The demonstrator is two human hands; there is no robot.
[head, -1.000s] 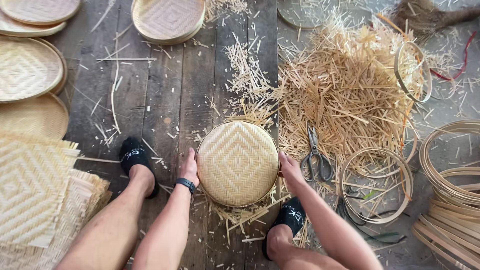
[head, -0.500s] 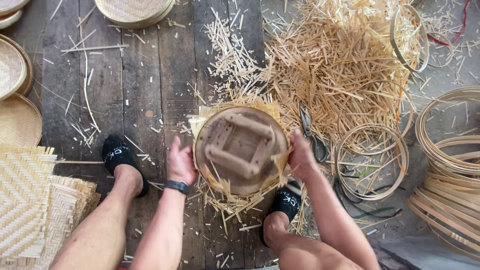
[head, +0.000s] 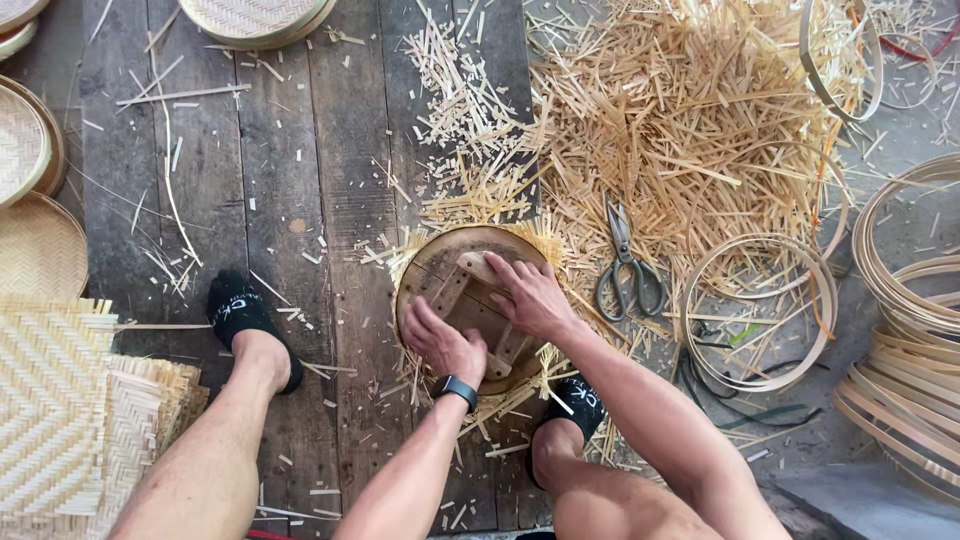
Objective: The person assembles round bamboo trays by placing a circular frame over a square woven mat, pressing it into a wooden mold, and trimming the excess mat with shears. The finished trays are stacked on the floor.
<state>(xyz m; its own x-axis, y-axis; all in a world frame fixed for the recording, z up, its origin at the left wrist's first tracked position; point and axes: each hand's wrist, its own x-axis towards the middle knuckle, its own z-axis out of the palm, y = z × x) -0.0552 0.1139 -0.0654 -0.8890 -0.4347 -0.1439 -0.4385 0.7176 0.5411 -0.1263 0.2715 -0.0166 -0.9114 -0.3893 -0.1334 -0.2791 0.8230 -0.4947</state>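
Note:
A round wooden form [head: 450, 262] with crossed wooden battens on top lies on the plank floor between my feet. Bamboo strip ends stick out from under its rim. My left hand [head: 443, 343] presses palm-down on the near left part of the form, a dark watch on its wrist. My right hand [head: 528, 294] presses flat on the battens near the middle. Neither hand grips anything. The woven tray seen earlier is hidden under the form.
Scissors [head: 626, 267] lie just right of the form, beside a big heap of bamboo offcuts [head: 690, 120]. Bamboo hoops [head: 760, 310] and a stack of rings [head: 915, 330] sit at the right. Woven mats [head: 60, 400] and finished trays [head: 35, 150] lie at the left.
The woven round tray was face up a second ago. It has been turned over, and both hands moved from its sides onto the wooden form on top.

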